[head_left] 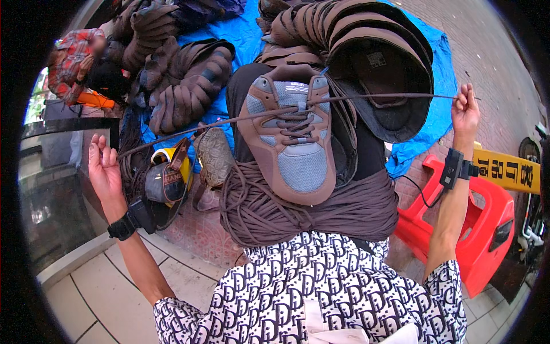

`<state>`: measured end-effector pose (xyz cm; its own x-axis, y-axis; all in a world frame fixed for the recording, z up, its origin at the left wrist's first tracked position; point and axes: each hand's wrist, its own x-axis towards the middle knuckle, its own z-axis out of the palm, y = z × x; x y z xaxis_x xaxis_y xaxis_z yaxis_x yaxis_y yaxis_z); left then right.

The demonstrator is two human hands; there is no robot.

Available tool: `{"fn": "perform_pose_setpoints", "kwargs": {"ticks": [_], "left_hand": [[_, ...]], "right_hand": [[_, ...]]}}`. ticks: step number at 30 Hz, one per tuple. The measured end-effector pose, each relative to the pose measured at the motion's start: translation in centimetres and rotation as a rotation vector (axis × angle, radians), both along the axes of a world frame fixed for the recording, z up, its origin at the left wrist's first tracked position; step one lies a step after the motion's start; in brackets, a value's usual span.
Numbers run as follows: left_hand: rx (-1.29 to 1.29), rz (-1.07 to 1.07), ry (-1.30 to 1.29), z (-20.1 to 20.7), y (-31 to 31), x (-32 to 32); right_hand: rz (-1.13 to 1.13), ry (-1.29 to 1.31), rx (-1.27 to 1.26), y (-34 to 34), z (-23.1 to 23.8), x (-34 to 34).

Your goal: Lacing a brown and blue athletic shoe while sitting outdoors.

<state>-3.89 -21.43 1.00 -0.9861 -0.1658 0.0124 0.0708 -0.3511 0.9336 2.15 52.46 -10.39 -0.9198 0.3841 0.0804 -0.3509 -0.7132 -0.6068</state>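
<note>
On my lap lies a brown and blue-grey shoe upper point(302, 166), toe toward me, with a brown shoelace point(217, 122) threaded through its upper eyelets. The two lace ends stretch wide apart to either side. My left hand point(105, 166), out at the left, has its fingers closed round one end. Far out at the right, my right hand point(466, 112) pinches the other end between its fingers. Beneath the shoe's toe rests a thick bundle of brown laces point(309, 215) across my lap. Lower on the upper, the lace rows are crossed and in place.
Stacks of shoe uppers point(189, 86) lie on a blue tarp point(246, 34). A large nested stack point(375, 74) stands ahead right. A red plastic stool point(464, 229) is at my right, a yellow sign board point(510, 171) beyond it. Another person point(74, 63) sits far left.
</note>
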Motion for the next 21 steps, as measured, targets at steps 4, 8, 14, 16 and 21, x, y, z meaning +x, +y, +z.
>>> {"fn": "perform_pose_setpoints", "kwargs": {"ticks": [4, 8, 14, 16, 21], "left_hand": [[-0.032, 0.041, 0.026, -0.3, -5.3, 3.5], [-0.008, 0.029, 0.025, -2.5, -3.2, 2.1], [-0.394, -0.099, -0.133, 0.1, 6.0, 1.5], [-0.505, -0.156, -0.132, -0.3, 10.3, 1.2], [-0.898, -0.447, 0.055, 0.8, 23.9, 1.1]], "right_hand": [[-0.019, -0.227, 0.203, -0.2, -5.0, -3.4], [0.019, -0.252, 0.365, -0.5, -1.3, -2.0], [0.16, -0.145, 0.737, -8.4, 4.8, -2.8], [0.223, -0.107, 1.134, -13.2, 7.2, -2.3], [0.407, -0.128, 1.3, -21.2, 9.0, 0.1]]}}
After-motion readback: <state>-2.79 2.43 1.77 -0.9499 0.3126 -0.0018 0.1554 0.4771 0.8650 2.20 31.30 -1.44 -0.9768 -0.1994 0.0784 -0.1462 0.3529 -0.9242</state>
